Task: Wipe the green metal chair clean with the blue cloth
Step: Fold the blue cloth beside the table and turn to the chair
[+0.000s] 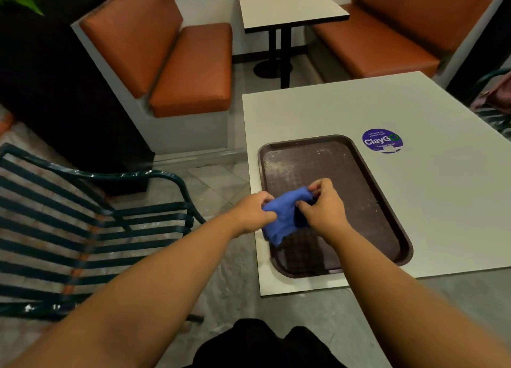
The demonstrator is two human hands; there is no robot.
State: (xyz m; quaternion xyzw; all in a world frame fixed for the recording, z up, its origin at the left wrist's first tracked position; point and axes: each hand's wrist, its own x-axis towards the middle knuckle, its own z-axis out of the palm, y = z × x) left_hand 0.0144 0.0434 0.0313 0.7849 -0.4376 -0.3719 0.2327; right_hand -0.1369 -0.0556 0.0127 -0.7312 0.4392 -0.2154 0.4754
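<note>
Holding cloth (284, 215) in both hands, left hand (255, 211) and right hand (322, 208) pinching it, above tray (387, 201); chair (91, 229) lying leftward, nearer left hand.

light: dim indoor, warm cast | brightest: pale desk (359, 113) top, evenly lit, no hard glare | dark: upper-left corner nearly black | shadows: soft, faint | highlights: small glints on green chair (116, 175) rail | focus: slightly soft throughout, forearms blurred at bottom | distortion: wide-angle bending at edges
</note>
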